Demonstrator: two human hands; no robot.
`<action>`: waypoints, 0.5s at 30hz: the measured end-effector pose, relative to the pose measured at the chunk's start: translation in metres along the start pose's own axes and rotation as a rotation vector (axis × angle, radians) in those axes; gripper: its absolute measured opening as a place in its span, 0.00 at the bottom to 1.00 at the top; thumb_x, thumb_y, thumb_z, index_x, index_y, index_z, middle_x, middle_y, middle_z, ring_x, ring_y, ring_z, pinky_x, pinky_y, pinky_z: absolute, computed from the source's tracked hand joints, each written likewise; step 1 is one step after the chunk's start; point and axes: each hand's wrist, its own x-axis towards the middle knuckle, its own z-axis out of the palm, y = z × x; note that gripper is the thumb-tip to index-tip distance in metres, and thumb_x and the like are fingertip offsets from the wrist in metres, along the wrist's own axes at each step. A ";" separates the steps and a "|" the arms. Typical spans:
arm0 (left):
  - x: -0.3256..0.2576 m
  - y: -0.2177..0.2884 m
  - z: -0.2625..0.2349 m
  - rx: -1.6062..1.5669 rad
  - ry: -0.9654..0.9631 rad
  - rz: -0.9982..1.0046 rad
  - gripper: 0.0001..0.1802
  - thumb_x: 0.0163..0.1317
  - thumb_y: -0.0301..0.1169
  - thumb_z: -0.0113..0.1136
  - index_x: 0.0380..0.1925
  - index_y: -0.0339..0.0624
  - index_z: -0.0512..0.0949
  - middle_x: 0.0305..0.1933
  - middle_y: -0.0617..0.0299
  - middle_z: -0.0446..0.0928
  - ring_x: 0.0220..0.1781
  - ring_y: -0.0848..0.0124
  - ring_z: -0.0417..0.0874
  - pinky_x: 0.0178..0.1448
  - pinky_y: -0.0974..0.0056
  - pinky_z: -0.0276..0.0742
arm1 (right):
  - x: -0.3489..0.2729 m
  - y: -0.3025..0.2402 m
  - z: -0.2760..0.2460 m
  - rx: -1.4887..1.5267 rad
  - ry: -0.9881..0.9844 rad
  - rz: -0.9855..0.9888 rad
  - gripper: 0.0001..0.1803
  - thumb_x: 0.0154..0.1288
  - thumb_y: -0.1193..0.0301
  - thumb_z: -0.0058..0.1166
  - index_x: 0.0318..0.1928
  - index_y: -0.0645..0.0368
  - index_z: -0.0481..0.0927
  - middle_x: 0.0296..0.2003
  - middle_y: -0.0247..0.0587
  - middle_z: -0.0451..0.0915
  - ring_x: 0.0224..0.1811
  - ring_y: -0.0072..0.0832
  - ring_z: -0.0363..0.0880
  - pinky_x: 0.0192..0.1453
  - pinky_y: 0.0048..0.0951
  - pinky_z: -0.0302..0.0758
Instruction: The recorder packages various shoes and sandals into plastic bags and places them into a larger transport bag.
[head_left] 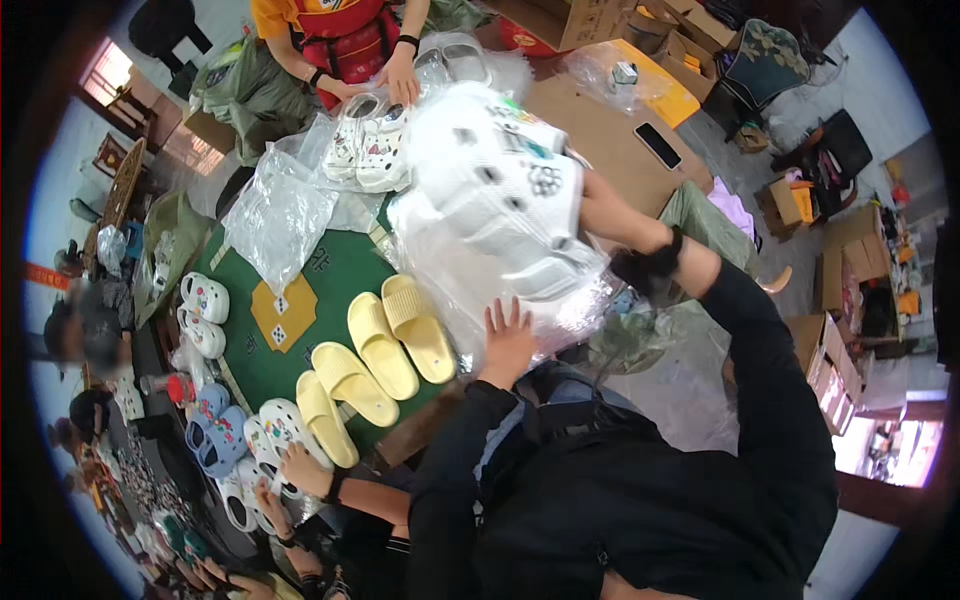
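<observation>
My right hand (612, 208) is closed on the edge of a pair of white clogs (490, 180), held up over the table. Motion smears them, but dark marks and a bit of green show on their surface. A clear plastic bag (435, 262) lies beneath them on the table. My left hand (508, 338) rests on the crinkled plastic at the near edge, fingers spread, holding nothing. Left of it, several yellow slides (418, 325) stand in a row on the green tabletop (240, 345).
Across the table a co-worker's hands (400, 78) touch white clogs with charms (365, 150). Another person's hand (305, 470) reaches to white clogs (275, 430) beside blue clogs (213, 430). A phone (658, 145) lies on cardboard (575, 110) at right; an empty-looking bag (280, 210) lies left.
</observation>
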 end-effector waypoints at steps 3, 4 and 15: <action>0.013 0.002 0.009 0.078 0.039 -0.137 0.26 0.57 0.44 0.50 0.53 0.44 0.69 0.65 0.52 0.57 0.68 0.48 0.51 0.68 0.42 0.39 | -0.081 0.053 -0.067 -0.086 0.137 0.032 0.16 0.61 0.80 0.43 0.50 0.65 0.72 0.47 0.37 0.75 0.48 0.23 0.72 0.53 0.25 0.69; 0.014 0.001 0.007 -0.025 0.066 -0.237 0.25 0.57 0.41 0.50 0.52 0.41 0.69 0.63 0.53 0.59 0.67 0.51 0.54 0.67 0.42 0.42 | -0.102 0.055 -0.073 0.029 0.127 0.139 0.16 0.61 0.80 0.43 0.51 0.65 0.71 0.47 0.37 0.75 0.49 0.23 0.71 0.54 0.26 0.69; 0.014 -0.014 -0.023 -0.212 0.469 -0.213 0.38 0.49 0.31 0.58 0.61 0.36 0.57 0.63 0.46 0.59 0.48 0.54 0.72 0.51 0.59 0.69 | -0.153 0.082 -0.037 -0.182 -0.450 -0.164 0.20 0.55 0.82 0.45 0.51 0.64 0.70 0.51 0.49 0.71 0.54 0.38 0.70 0.58 0.30 0.65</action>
